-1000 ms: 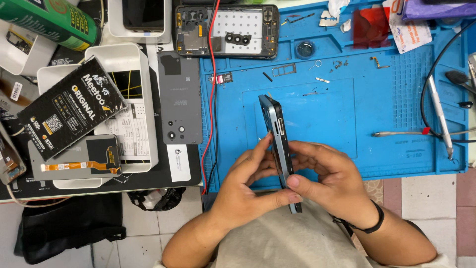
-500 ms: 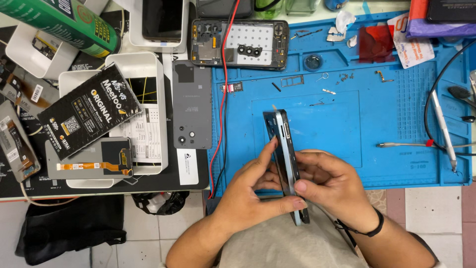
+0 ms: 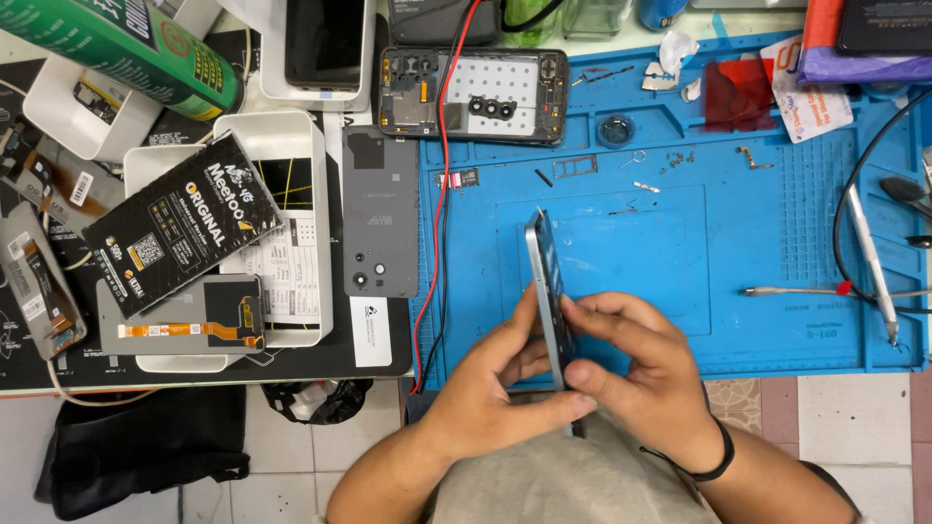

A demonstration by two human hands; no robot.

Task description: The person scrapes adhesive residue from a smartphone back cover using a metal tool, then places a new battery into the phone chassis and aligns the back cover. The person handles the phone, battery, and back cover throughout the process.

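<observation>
Blue mat (image 3: 777,223), both hands' grip holding edge-on phone (image 3: 549,291); grey back cover (image 3: 381,213), opened phone frame (image 3: 473,95) beyond

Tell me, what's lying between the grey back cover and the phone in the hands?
In the head view, a red wire runs down the blue mat's left edge, between the grey back cover and the phone.

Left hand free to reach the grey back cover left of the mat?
Probably not as is: the left hand and right hand both pinch the phone held on edge. The path to the grey back cover looks open otherwise.
</observation>
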